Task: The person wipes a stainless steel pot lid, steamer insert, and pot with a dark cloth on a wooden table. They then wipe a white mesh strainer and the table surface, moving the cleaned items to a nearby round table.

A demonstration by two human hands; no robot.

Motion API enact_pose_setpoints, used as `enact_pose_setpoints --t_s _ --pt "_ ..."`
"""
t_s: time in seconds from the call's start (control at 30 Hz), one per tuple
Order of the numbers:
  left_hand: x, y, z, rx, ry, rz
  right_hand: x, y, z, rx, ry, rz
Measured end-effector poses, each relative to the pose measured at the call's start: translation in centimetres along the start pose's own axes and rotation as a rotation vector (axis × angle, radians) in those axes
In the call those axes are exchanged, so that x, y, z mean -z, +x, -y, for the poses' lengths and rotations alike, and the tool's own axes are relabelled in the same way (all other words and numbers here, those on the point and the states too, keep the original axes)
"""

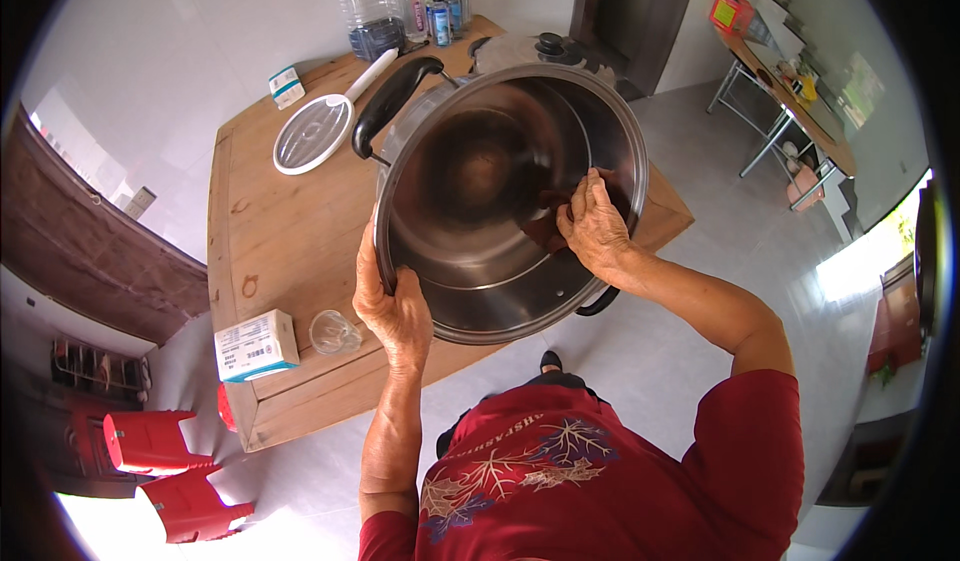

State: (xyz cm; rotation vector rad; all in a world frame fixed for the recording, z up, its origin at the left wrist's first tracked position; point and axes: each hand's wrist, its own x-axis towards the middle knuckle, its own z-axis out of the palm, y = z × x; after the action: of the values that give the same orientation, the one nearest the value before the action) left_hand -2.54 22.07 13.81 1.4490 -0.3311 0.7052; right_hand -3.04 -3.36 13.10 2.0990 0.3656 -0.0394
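A large stainless-steel pot (487, 261) with black side handles is tilted so that its open mouth faces me, over the edge of a wooden table (285, 231). My left hand (397, 309) grips the pot's rim at its lower left, thumb on the inner side. Inside the pot, at the right wall, my right hand (596, 227) presses on a dark brown cloth (546, 234). Part of the cloth is hidden under the fingers. Behind the pot stands a metal lid with a black knob (551, 44), partly covered by the pot.
On the table are a white-handled mesh strainer (313, 134), a clear cup (334, 332), a white-and-blue box (256, 345), a smaller box (286, 86), a large plastic jug (371, 17) and several bottles (440, 20). Red plastic stools (154, 441) stand lower left; a folding-leg table (795, 103) stands upper right.
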Motion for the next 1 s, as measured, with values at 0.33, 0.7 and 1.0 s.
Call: enact_pose_setpoints --t_s 0.33,0.7,1.0 --pt "-0.3 0.3 -0.8 0.058 -0.046 0.036 -0.8 0.2 1.3 0.059 0.178 -0.017" --pt "-0.4 0.8 -1.2 0.106 -0.02 0.022 -1.0 -0.9 2.6 0.085 0.682 -0.244" --pt "-0.9 1.3 -0.5 0.097 -0.136 0.015 -2.1 -0.3 2.5 0.098 0.816 -0.321"
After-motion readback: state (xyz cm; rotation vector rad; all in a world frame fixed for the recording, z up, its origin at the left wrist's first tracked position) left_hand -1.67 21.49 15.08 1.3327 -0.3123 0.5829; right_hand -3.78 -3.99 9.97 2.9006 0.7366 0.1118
